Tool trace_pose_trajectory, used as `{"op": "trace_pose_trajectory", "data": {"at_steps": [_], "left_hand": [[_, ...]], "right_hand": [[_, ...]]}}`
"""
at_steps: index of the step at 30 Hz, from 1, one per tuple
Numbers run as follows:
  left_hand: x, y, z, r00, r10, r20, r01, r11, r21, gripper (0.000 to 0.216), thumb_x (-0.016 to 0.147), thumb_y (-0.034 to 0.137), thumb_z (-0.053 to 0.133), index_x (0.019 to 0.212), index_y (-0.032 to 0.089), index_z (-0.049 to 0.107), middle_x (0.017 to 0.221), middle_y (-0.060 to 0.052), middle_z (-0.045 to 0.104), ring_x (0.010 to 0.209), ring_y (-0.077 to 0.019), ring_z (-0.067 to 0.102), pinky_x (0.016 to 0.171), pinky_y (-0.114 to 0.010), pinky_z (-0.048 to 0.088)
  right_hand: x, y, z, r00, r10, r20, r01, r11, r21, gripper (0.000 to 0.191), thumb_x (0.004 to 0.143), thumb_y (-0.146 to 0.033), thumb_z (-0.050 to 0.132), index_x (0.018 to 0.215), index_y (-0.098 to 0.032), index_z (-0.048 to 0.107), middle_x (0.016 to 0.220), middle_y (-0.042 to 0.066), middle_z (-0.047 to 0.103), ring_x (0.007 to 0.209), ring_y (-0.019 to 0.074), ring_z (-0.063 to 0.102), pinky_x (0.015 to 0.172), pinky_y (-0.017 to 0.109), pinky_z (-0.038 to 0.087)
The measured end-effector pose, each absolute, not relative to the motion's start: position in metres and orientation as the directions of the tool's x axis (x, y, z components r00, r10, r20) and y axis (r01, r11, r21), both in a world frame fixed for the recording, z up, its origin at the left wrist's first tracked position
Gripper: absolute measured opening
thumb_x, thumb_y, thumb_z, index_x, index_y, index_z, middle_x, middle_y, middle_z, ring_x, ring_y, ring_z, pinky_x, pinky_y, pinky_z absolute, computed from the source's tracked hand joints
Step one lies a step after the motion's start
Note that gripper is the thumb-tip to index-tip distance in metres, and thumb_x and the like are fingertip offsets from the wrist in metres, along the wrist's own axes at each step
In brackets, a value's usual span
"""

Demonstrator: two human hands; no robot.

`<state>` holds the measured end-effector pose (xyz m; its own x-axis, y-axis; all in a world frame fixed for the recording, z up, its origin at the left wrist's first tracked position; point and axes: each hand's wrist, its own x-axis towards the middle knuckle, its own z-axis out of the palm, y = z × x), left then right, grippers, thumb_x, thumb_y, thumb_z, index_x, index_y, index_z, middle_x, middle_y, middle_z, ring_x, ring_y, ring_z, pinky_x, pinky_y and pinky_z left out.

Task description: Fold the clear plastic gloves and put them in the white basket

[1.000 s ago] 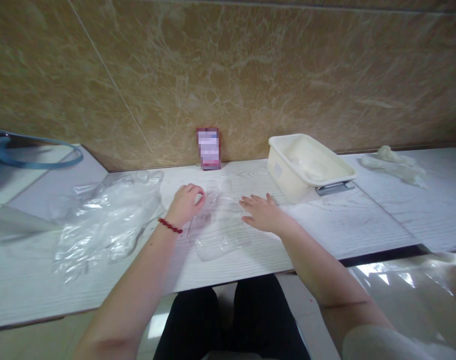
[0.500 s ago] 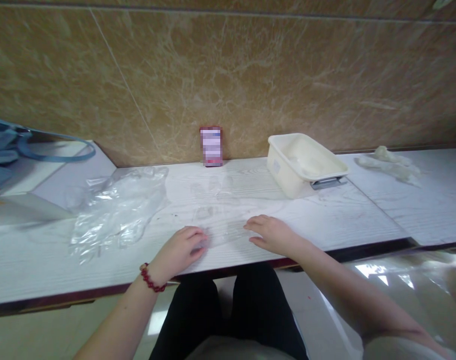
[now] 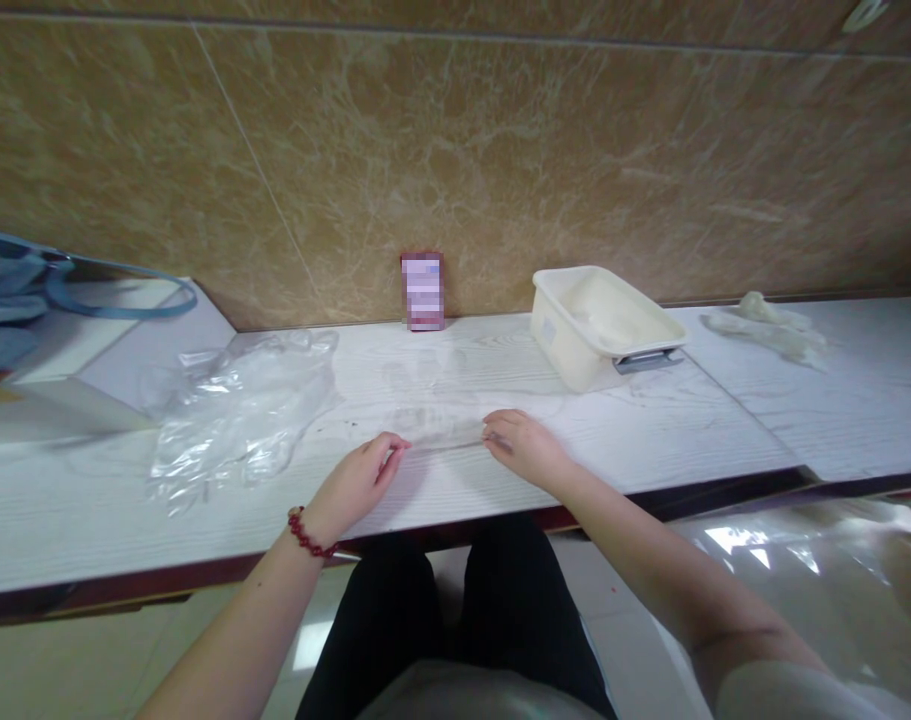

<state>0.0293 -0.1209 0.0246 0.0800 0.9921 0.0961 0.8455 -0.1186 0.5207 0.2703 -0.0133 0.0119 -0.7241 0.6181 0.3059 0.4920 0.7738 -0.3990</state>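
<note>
Bent thumb and fingertips on each of the two bare hands pinch the near edge of a thin, clear plastic film: the left hand [image 3: 359, 482] at one end, the right hand [image 3: 528, 454] at the other, with its thumb partly hidden. The colourless film [image 3: 446, 430] stretches between them, its near edge almost straight, over the middle of the white wood-grained bench [image 3: 650, 435]. Its far part is too faint to trace clearly. A dark red beaded bracelet [image 3: 309, 536] circles the left wrist.

Left of the film lies a shiny, crumpled heap of clear plastic [image 3: 245, 405]. Beyond the right hand stands a cream rectangular plastic tub [image 3: 564, 345] with a grey handle, and farther right lies a crumpled, whitish translucent bundle [image 3: 770, 330]. A blurred, red-edged upright rectangle [image 3: 423, 293] leans against the brown marbled wall [image 3: 485, 150].
</note>
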Motion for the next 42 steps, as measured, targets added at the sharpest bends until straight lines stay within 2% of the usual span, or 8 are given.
{"op": "trace_pose_trajectory", "data": {"at_steps": [3,10,16,27,30,33,36,42], "left_hand": [[0.028,-0.117,0.028,0.155,0.982,0.107,0.855,-0.187,0.483,0.028,0.085,0.035,0.032,0.096,0.018,0.051,0.094,-0.005,0.062,0.085,-0.0167,0.058,0.076,-0.030,0.045],[0.018,-0.075,0.014,0.322,0.938,0.127,0.928,-0.339,0.153,0.037,0.085,0.032,0.030,0.111,0.019,0.053,0.118,-0.005,0.054,0.114,-0.0200,0.042,0.093,-0.037,0.033],[0.020,-0.068,0.002,0.397,0.910,0.118,0.912,-0.406,0.062,0.043,0.084,0.044,0.031,0.116,0.023,0.050,0.123,-0.005,0.049,0.119,-0.0215,0.035,0.096,-0.038,0.028],[0.023,-0.061,0.001,0.449,0.891,0.068,0.890,-0.452,0.058,0.049,0.082,0.050,0.029,0.122,0.023,0.042,0.133,-0.004,0.038,0.126,-0.0237,0.023,0.101,-0.044,0.018],[0.013,-0.063,0.005,0.440,0.882,0.170,0.878,-0.463,0.126,0.051,0.083,0.045,0.031,0.126,0.019,0.035,0.133,-0.007,0.037,0.127,-0.0220,0.021,0.101,-0.041,0.023],[-0.007,-0.073,0.014,0.332,0.891,0.308,0.892,-0.403,0.203,0.042,0.085,0.034,0.030,0.122,0.015,0.039,0.128,-0.010,0.043,0.124,-0.0195,0.028,0.100,-0.039,0.028],[-0.026,-0.093,0.021,0.386,0.892,0.234,0.868,-0.437,0.236,0.036,0.082,0.027,0.035,0.114,0.016,0.046,0.119,-0.009,0.051,0.118,-0.0185,0.038,0.098,-0.036,0.032],[-0.019,-0.123,0.011,0.484,0.866,0.129,0.834,-0.501,0.230,0.050,0.074,0.036,0.050,0.121,0.023,0.042,0.126,-0.005,0.046,0.122,-0.0216,0.031,0.102,-0.042,0.023]], "right_hand": [[0.268,-0.011,0.011,-0.758,0.581,0.296,0.446,0.793,-0.415,0.013,0.071,-0.012,0.052,0.079,-0.018,0.060,0.097,0.005,0.061,0.094,0.0154,0.052,0.085,0.029,0.041],[0.268,-0.015,0.009,-0.791,0.553,0.262,0.423,0.803,-0.419,0.013,0.070,-0.010,0.050,0.077,-0.017,0.058,0.089,0.005,0.062,0.093,0.0156,0.053,0.084,0.029,0.040],[0.269,-0.012,0.008,-0.781,0.567,0.262,0.435,0.795,-0.424,0.012,0.070,-0.010,0.050,0.077,-0.016,0.057,0.089,0.005,0.061,0.091,0.0152,0.054,0.081,0.027,0.040],[0.268,-0.013,0.008,-0.792,0.556,0.253,0.434,0.804,-0.407,0.011,0.072,-0.011,0.048,0.076,-0.017,0.056,0.085,0.005,0.060,0.087,0.0147,0.053,0.079,0.028,0.040],[0.269,-0.012,0.009,-0.792,0.554,0.257,0.427,0.803,-0.415,0.011,0.071,-0.011,0.048,0.076,-0.017,0.056,0.085,0.005,0.060,0.087,0.0145,0.053,0.079,0.028,0.040],[0.269,-0.011,0.008,-0.791,0.553,0.262,0.419,0.801,-0.428,0.010,0.071,-0.011,0.049,0.076,-0.017,0.056,0.084,0.004,0.060,0.085,0.0143,0.054,0.078,0.027,0.041],[0.269,-0.009,0.006,-0.787,0.558,0.263,0.418,0.796,-0.438,0.010,0.071,-0.012,0.049,0.076,-0.017,0.056,0.082,0.004,0.060,0.083,0.0143,0.054,0.078,0.028,0.041],[0.267,-0.006,0.009,-0.761,0.585,0.280,0.414,0.770,-0.486,0.012,0.070,-0.011,0.048,0.077,-0.017,0.056,0.082,0.003,0.060,0.080,0.0132,0.055,0.076,0.026,0.042]]}}
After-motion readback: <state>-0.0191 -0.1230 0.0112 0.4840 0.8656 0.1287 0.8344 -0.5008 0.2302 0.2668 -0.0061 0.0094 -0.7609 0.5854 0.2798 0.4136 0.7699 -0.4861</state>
